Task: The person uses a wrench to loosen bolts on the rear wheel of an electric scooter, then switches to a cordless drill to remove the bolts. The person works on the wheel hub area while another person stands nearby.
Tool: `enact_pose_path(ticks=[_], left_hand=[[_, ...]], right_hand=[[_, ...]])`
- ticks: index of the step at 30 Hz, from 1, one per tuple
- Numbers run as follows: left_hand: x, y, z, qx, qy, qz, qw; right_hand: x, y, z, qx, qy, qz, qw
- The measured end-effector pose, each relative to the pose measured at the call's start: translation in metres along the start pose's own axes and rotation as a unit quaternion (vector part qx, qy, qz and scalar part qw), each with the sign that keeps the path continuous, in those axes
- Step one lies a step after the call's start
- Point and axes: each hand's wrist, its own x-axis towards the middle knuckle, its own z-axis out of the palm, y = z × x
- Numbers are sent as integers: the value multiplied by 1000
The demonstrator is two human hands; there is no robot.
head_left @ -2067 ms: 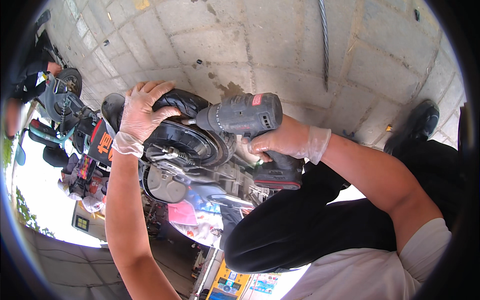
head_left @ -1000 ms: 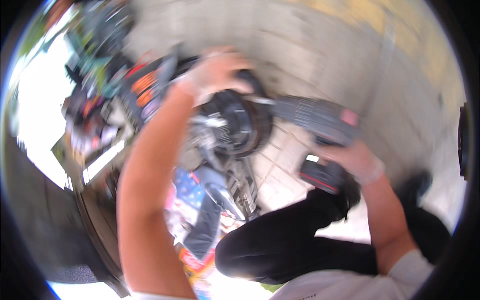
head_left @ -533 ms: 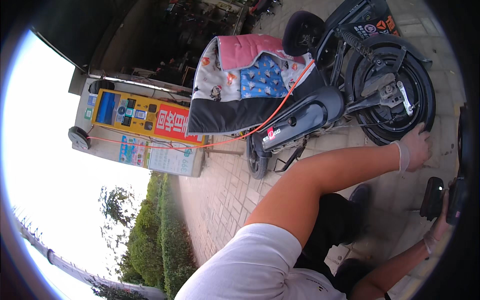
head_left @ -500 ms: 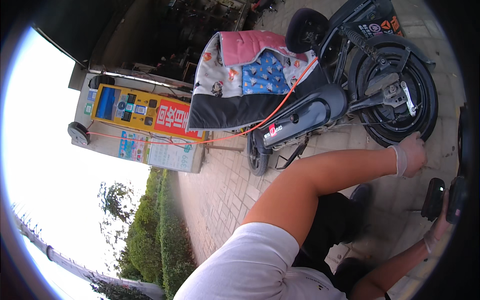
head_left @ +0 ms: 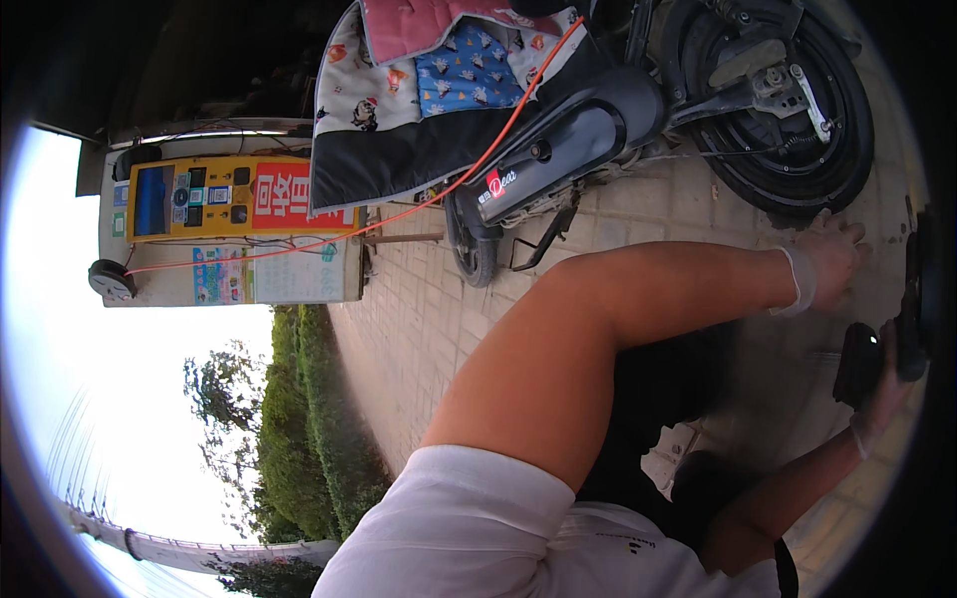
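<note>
My left hand (head_left: 835, 261), in a thin pale glove, reaches to the ground just below the rear tyre of a black electric bike (head_left: 578, 140). Its fingers are spread, and I see nothing held in them. The rear wheel (head_left: 847, 120) shows its hub, and a silvery lever is fixed beside the axle. At the right edge, my right hand (head_left: 882, 394), also gloved, is wrapped round a black cordless power driver (head_left: 857, 365). A thin shaft seems to stick out from the tool toward the left. Part of the tool is lost in the dark rim.
A padded pink, blue and white cover (head_left: 429, 120) hangs over the bike's front. An orange hose (head_left: 439, 194) runs from a reel (head_left: 112, 279) beside a yellow machine (head_left: 199, 199) toward the bike. Paving (head_left: 429, 339), a hedge (head_left: 329, 448) and a dark object (head_left: 917, 259) by the right rim are visible.
The view has shifted, so the bike and yellow machine sit higher and further left. The fingers of my left hand have spread. My right hand still holds the driver.
</note>
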Motion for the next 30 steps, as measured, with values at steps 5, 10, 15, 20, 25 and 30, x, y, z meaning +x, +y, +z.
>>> enact_pose_path(ticks=[5, 10, 15, 20, 25, 30], left_hand=[[-7, -6, 20, -165, -120, -54, 978], [-32, -9, 5, -120, -168, -130, 970], [-23, 10, -3, -17, -175, -152, 973], [2, 16, 3, -9, -147, -8, 989], [50, -4, -35, 44, -44, 165, 984], [148, -16, -67, 71, -46, 237, 968]], right_hand=[[-3, 3, 4, 96, -21, -26, 995], [-9, -10, 1, 143, -32, -10, 989], [-15, -16, -6, 82, -58, -31, 995], [-24, -28, -13, 111, -3, -80, 991], [-23, -35, -26, 156, 69, -46, 984], [-29, -16, -8, 237, 44, 24, 970]])
